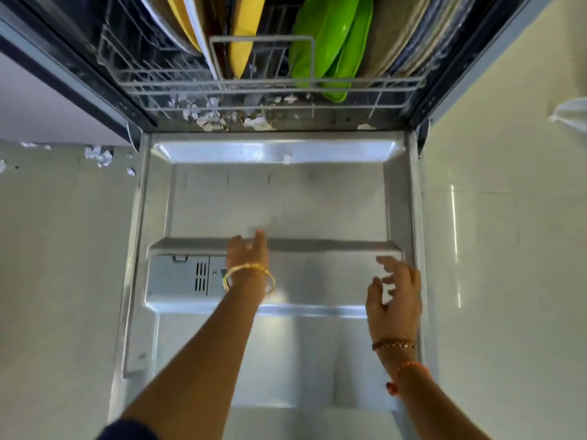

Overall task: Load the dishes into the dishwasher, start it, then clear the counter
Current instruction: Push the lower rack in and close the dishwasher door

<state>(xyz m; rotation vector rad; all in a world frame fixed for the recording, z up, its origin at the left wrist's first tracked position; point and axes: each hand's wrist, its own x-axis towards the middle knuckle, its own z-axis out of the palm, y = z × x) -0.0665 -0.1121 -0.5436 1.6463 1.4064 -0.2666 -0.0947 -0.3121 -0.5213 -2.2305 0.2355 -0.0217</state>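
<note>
The left hand (246, 249) reached over the lowered door (286, 201), fingers loose and holding nothing. The right hand (395, 290) hovered near the door's right edge, fingers spread and released. Plates (330, 42) already stood upright in the rack (222, 87), so loading looked done; shutting the door, starting the machine and clearing the worktop seemingly remained.

Glossy pale floor tiles (508, 249), torn paper scraps (98, 155), light streak

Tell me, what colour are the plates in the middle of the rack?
Bright green plates, standing in the rack; the head view shows them.
</note>
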